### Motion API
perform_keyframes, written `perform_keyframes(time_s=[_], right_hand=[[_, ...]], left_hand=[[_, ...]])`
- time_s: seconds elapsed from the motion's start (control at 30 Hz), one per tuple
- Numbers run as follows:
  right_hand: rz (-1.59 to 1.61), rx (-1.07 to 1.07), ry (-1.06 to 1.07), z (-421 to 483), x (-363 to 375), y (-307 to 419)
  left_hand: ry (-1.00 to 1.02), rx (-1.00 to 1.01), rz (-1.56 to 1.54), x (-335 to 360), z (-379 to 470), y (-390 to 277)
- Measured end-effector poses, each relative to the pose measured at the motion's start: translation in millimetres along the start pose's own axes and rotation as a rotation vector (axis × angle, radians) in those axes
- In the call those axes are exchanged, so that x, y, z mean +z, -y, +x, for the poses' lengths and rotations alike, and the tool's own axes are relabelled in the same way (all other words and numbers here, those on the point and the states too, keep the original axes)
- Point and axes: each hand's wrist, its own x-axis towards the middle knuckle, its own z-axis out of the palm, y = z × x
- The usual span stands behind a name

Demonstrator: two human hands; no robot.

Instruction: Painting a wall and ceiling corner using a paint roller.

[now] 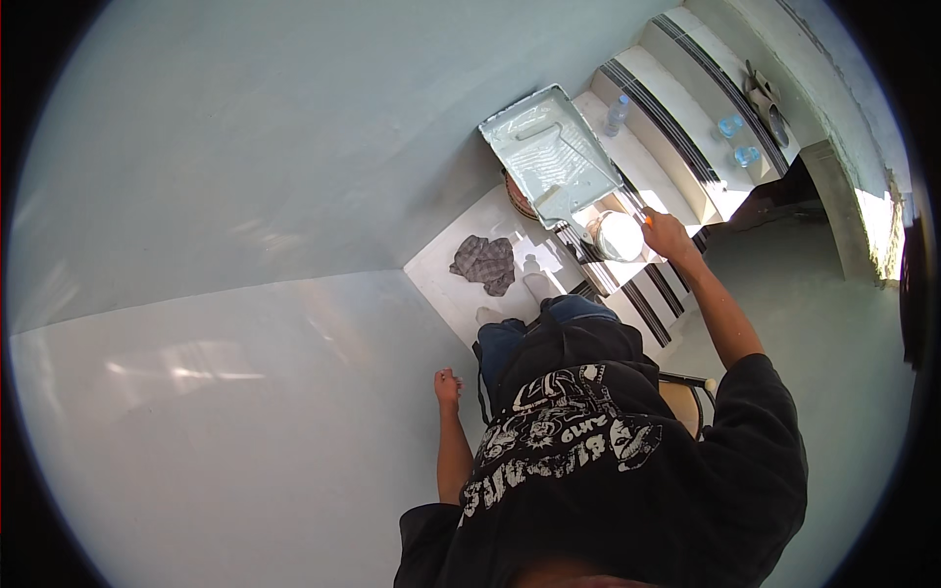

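Observation:
My right hand (pixel 667 234) grips the handle of a paint roller (pixel 540 132), and an orange part of the handle shows at my fingers. The roller's head rests in a paint tray (pixel 518 158) coated with pale green-blue paint. Across the tray's near edge lies a flat paint brush (pixel 556 206), its bristle end over the tray. An open bucket of white paint (pixel 619 237) stands just left of my right hand. Down by my side, close to the wall, my left hand (pixel 447 386) has its fingers curled, with nothing visible in them.
Painted walls (pixel 220 411) meet at a corner on my left. A crumpled grey cloth (pixel 484 264) lies on the floor near my feet. Steps with dark stripes (pixel 654 121) rise at the upper right, bearing plastic bottles (pixel 616 116). Part of a chair (pixel 682 403) shows beside me.

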Motion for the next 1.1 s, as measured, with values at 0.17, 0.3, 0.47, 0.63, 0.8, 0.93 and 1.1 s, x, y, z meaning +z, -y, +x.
perform_keyframes(time_s=[0.17, 0.3, 0.47, 0.63, 0.8, 0.93, 1.1], right_hand=[[-0.044, 0.031, 0.009, -1.7, 0.1, -1.9], [0.003, 0.009, -0.082, 19.4, 18.2, 4.1], [-0.003, -0.026, -0.062, 43.8, 24.7, 25.1], [-0.007, -0.020, -0.052, 38.9, 29.5, 6.4], [-0.051, -0.032, 0.060, 11.4, 18.3, -1.5], [0.007, -0.010, 0.022, -9.6, -3.8, 2.4], [0.031, 0.021, 0.011, -22.8, -7.1, 1.8]], left_hand=[[0.020, 0.009, 0.010, 2.0, -0.3, -3.0], [0.031, -0.038, 0.068, 0.5, 3.1, 1.1], [0.039, -0.035, 0.042, -6.9, 6.2, -2.8], [0.056, -0.012, 0.035, -3.1, 3.2, -24.4], [0.040, -0.033, 0.017, -6.0, 0.7, -10.4], [0.066, -0.109, 0.070, -5.4, -4.5, 3.0], [0.078, -0.138, 0.078, -5.9, -7.4, 5.6]])
